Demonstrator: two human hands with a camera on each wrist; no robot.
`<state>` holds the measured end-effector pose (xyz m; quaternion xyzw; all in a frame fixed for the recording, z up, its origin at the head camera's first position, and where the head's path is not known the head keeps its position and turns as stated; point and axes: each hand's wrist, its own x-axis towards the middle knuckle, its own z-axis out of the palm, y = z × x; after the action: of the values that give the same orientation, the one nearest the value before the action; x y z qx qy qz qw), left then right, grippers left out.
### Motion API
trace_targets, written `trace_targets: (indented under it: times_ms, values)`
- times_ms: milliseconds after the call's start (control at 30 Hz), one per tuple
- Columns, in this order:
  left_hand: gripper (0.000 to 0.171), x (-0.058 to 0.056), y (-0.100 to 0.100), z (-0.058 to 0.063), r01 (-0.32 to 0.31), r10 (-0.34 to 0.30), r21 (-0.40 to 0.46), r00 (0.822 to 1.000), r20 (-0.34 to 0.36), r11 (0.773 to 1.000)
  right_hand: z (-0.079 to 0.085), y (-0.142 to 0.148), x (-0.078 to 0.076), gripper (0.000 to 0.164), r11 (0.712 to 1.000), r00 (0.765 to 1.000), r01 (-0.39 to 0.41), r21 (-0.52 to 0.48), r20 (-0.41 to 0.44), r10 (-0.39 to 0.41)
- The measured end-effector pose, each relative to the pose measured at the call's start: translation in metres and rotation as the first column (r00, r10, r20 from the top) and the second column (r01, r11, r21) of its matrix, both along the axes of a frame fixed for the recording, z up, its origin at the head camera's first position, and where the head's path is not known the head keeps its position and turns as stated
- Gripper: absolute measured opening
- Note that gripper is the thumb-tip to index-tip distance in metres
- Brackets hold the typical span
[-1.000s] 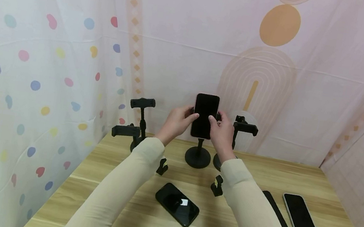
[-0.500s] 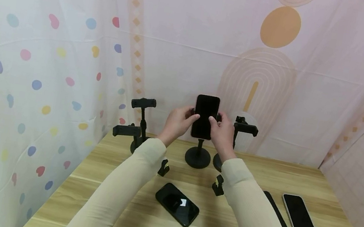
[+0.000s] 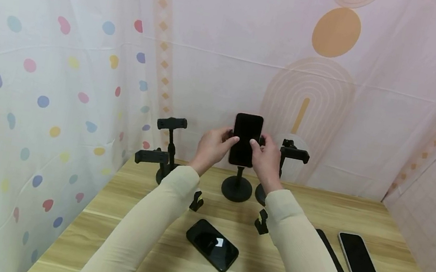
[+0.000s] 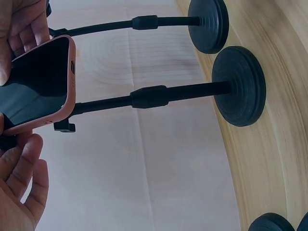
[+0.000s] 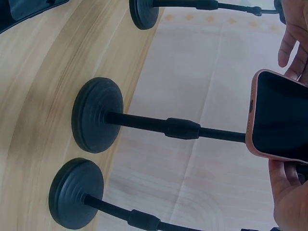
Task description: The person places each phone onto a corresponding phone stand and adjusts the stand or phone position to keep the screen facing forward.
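Observation:
A phone (image 3: 247, 131) with a dark screen and a pink rim stands upright at the top of a black phone stand (image 3: 237, 189). My left hand (image 3: 211, 148) grips its left side, thumb over the screen's edge and fingers behind. On the opposite edge my right hand (image 3: 266, 160) holds it the same way. Seen from the left wrist, the pink lower edge (image 4: 71, 79) faces the stand's pole (image 4: 149, 96). The stand's holder is mostly hidden behind the phone. Fingers of the left hand (image 4: 24, 178) curl beside the phone's edge in that view.
Two more black stands with holders (image 3: 172, 123) are at the left, and another holder (image 3: 294, 154) rises at the right. A black phone (image 3: 212, 245) lies in front; a white-rimmed phone (image 3: 361, 261) and a dark one (image 3: 331, 256) lie right. Both wrists carry small black devices.
The camera view has shifted very slightly. Both hands keep their hold on the phone at the stand, with no clear movement.

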<state>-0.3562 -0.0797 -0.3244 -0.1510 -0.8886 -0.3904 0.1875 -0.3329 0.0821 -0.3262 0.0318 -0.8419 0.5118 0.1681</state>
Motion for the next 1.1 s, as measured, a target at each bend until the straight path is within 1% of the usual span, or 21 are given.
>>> trace_targets:
  times_ms: [400, 667, 800, 967, 1100]
  values:
    - [0.04, 0.0015, 0.0008, 0.0018, -0.008, 0.008, 0.002, 1.0, -0.01, 1.0, 0.0006, 0.0009, 0.0021, 0.043, 1.0, 1.0, -0.013, -0.004, 0.007, 0.013]
    - [0.044, 0.0016, 0.0, 0.002, 0.018, -0.018, 0.036, 1.0, 0.017, 0.999, -0.0002, 0.0016, 0.0016, 0.041, 1.0, 1.0, -0.017, -0.003, -0.02, 0.017]
    - [0.047, 0.0006, 0.0003, 0.002, 0.028, -0.03, 0.041, 0.999, 0.038, 0.999, -0.0008, 0.0025, 0.0007, 0.046, 1.0, 0.999, -0.015, 0.017, -0.033, 0.016]
    - [0.055, 0.0005, -0.0001, 0.0028, 0.03, -0.036, 0.074, 0.996, 0.082, 0.997, -0.0013, 0.0039, 0.0001, 0.05, 0.999, 0.999, -0.023, 0.033, -0.028, 0.024]
    - [0.057, -0.0005, -0.0004, 0.0039, 0.031, -0.037, 0.079, 0.997, 0.071, 0.996, 0.0001, 0.0039, 0.0002, 0.051, 0.999, 0.999, -0.032, 0.039, -0.018, 0.033]
